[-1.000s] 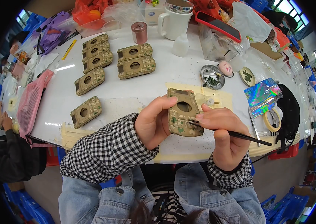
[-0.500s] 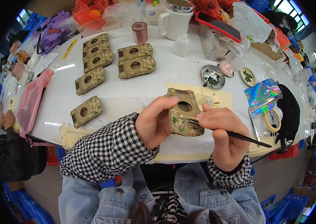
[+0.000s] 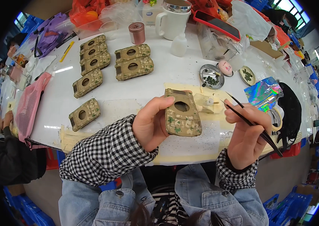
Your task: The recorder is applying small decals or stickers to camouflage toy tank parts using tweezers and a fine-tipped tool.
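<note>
Mid-frame, your left hand (image 3: 150,126) grips a camouflage case (image 3: 182,118); your right hand (image 3: 247,137) pinches black tweezers (image 3: 251,122) just right of it.

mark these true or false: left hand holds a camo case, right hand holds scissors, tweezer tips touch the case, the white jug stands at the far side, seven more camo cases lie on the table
1. The left hand holds a camouflage case: true.
2. The right hand holds scissors: false, it holds black tweezers.
3. The tweezer tips touch the case: false, they are apart from it, to its right.
4. A white jug stands at the far side of the table: true.
5. Seven more camouflage cases lie on the table: true; the nearest one lies alone.
</note>
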The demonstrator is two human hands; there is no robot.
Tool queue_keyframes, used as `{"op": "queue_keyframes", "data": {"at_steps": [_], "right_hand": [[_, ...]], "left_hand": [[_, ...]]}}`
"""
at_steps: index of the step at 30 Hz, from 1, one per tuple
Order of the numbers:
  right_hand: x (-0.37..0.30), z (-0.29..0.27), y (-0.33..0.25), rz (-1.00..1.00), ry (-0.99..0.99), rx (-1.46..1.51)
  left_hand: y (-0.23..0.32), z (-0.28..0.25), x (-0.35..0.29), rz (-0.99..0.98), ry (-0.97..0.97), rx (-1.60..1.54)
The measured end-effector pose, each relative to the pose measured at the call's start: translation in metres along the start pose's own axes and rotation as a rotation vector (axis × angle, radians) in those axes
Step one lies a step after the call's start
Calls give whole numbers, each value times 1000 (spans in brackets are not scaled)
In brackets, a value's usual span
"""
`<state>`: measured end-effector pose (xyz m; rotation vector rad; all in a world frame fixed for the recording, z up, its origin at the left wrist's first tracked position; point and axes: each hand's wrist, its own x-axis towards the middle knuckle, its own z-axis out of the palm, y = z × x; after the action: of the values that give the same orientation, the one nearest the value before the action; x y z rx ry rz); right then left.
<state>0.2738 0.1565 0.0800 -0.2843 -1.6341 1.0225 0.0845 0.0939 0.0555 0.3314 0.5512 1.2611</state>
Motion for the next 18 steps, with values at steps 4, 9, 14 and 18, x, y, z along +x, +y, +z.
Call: {"op": "queue_keyframes", "data": {"at_steps": [4, 9, 14, 18], "right_hand": [[7, -20, 6, -40, -49, -527], [14, -23, 13, -61, -169, -971], [12, -23, 28, -74, -177, -994], [11, -25, 30, -59, -182, -981]], "left_hand": [[-1, 5, -1, 39, 64, -45], [-1, 4, 3, 62, 64, -62], [-3, -4, 3, 86, 29, -107], [-3, -4, 3, 82, 6, -115]]}}
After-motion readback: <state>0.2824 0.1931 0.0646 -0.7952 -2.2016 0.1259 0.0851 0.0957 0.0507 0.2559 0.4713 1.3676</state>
